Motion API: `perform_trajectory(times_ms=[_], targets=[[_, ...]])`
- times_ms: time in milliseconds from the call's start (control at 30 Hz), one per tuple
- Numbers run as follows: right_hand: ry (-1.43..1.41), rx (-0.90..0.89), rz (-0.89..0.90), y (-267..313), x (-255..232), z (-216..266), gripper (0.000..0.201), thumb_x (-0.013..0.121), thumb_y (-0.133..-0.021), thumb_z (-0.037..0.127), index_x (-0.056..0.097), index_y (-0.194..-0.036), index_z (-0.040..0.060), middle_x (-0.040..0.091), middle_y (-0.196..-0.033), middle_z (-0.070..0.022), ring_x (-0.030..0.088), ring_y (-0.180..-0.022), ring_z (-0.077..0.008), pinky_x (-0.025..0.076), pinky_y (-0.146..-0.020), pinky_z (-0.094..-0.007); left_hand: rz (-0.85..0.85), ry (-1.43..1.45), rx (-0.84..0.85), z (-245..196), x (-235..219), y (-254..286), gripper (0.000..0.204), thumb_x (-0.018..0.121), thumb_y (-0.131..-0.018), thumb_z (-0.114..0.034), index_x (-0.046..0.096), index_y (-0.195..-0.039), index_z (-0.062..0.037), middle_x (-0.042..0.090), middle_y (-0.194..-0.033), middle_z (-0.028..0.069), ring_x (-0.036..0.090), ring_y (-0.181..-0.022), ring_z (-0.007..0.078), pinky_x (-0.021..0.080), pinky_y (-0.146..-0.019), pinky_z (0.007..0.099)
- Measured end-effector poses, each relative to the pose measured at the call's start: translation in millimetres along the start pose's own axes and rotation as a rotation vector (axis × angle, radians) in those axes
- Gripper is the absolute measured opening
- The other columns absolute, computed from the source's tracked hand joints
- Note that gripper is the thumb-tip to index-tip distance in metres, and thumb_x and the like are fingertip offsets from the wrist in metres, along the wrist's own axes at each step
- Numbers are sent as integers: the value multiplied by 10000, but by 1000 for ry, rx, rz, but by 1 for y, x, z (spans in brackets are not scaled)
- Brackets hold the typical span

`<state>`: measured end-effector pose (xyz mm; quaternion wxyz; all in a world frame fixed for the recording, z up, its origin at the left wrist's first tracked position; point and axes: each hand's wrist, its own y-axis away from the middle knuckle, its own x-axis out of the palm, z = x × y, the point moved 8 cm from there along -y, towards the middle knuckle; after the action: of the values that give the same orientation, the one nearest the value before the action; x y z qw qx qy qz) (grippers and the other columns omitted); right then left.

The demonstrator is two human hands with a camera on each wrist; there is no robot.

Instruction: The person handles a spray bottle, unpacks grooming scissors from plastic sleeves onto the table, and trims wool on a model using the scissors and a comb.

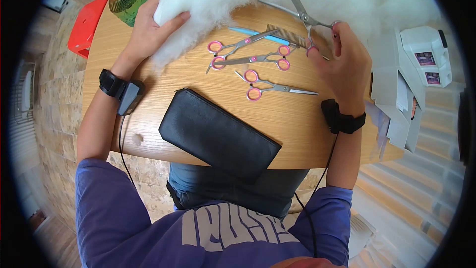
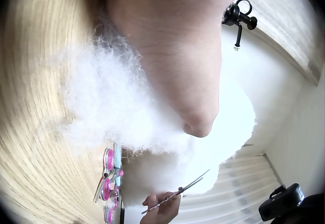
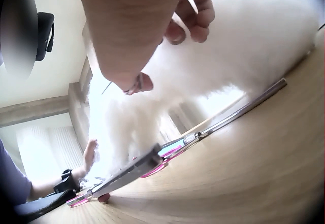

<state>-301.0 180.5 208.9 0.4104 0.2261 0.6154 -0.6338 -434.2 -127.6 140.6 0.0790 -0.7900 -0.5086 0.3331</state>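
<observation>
A mass of fluffy white fur (image 1: 208,0) covers the far side of the table. My left hand (image 1: 156,25) rests against its left edge, thumb straight along the fur; its other fingers are partly hidden. In the left wrist view, the thumb (image 2: 195,107) lies over the white fluff. My right hand (image 1: 344,64) holds a pair of scissors (image 1: 306,18) by the pink-lined finger loops, blades parted and pointing to the fur. Between the hands lie three more pink-ringed scissors (image 1: 285,89), a metal comb (image 1: 285,34) and a slim light-blue tool (image 1: 263,34).
A black zip pouch (image 1: 218,131) lies at the near table edge, with a small hair tuft (image 1: 137,139) to its left. A green-amber spray bottle (image 1: 128,0) stands far left, beside a red stool (image 1: 87,27). White boxes (image 1: 396,89) and a white container (image 1: 426,54) stand at right.
</observation>
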Motion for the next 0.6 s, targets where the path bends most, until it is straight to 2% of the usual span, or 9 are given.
perform_trajectory(times_ms=[167,333,600], targets=[[47,38,12,4,6,-11,323,859,-735,201,678,-981,95,710,-839,-66,666,-770,-284,518,-687,-390,3,-5,-5,-2,1,0,466,768,-906,-137,605,-1319,5,726,-1134,80,658,-1032,138,518,-924,309],[57,-38,24,4,9,-8,212,824,-787,179,689,-931,100,690,-772,-54,623,-715,-295,492,-661,-403,6,16,-13,-2,1,-1,469,767,-903,-132,603,-1321,6,724,-1133,78,654,-1034,134,515,-925,307],[69,-46,1,4,9,-12,200,817,-794,181,685,-919,98,684,-766,-57,625,-704,-292,492,-661,-397,-8,7,-7,-2,0,-1,472,763,-903,-129,602,-1325,7,726,-1130,80,658,-1022,136,522,-910,307]])
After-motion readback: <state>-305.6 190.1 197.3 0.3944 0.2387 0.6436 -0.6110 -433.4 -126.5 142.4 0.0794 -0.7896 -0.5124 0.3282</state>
